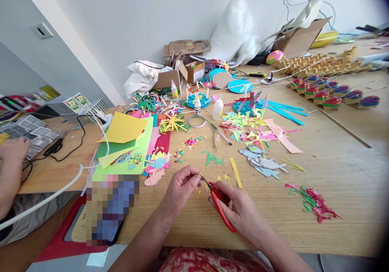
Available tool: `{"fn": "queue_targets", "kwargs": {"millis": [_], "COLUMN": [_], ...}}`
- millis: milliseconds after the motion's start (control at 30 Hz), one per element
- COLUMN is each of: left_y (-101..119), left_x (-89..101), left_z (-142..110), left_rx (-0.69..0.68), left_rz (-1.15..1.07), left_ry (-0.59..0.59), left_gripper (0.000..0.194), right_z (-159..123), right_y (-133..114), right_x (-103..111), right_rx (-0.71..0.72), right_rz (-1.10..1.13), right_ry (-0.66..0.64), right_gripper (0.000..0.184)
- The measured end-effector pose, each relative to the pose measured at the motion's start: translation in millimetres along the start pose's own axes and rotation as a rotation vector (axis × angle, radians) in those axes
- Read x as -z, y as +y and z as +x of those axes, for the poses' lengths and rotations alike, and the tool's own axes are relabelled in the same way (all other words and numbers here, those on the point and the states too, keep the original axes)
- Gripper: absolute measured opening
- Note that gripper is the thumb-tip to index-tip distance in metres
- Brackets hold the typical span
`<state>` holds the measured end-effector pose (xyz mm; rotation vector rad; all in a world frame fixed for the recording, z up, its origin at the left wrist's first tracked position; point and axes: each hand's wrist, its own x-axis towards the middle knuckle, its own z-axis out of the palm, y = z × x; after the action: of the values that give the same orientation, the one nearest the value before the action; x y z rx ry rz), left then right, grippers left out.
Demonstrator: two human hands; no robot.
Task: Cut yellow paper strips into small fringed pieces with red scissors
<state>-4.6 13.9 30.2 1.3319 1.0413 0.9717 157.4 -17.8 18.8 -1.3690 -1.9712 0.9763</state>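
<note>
My right hand (240, 207) is closed round the red handles of a pair of scissors (219, 205). Their metal tips reach my left hand (184, 187), whose thumb and forefinger are pinched on a tiny bit of yellow paper (201, 175), mostly hidden by the fingers. Small yellow paper clippings (224, 177) lie on the table just beyond and beneath the blades. A yellow paper strip (236, 172) rests behind my right hand. Green paper snippets (213, 158) are scattered a bit farther back.
Coloured paper sheets (123, 128) and paper fish (155, 177) lie left; grey paper fish (263, 160) and red-green scraps (316, 201) lie right. Glue bottles (218, 109) and a tape ring (197, 121) stand behind. A white cable (45, 201) crosses near another person's arm (12, 171).
</note>
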Motion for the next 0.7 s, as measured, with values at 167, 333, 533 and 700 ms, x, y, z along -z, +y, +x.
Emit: {"fn": "queue_targets", "kwargs": {"millis": [167,333,533,700], "left_y": [-8.0,-10.8,-8.1,-2.8], "left_x": [-10.3,-12.6,-10.3,-5.0], "left_z": [-3.1,-4.6,-5.1,-5.3], "left_rx": [-0.087,-0.107,-0.082,-0.043], "left_rz": [-0.06,-0.075,-0.042,0.014], "left_ry": [0.074,0.081,0.05,0.012], "left_gripper": [0.017,0.017,0.019,0.019], "right_z": [0.4,1.6,0.6,-2.0], "right_y": [1.5,1.6,1.5,2.5], "right_x": [-6.9,-8.6,-8.3,-6.9], "right_rx": [0.01,0.029,0.044,0.066], "right_rz": [-0.027,-0.049,-0.101,-0.149], "right_ry": [0.065,0.083,0.095,0.084], "right_gripper": [0.021,0.017,0.018,0.021]}}
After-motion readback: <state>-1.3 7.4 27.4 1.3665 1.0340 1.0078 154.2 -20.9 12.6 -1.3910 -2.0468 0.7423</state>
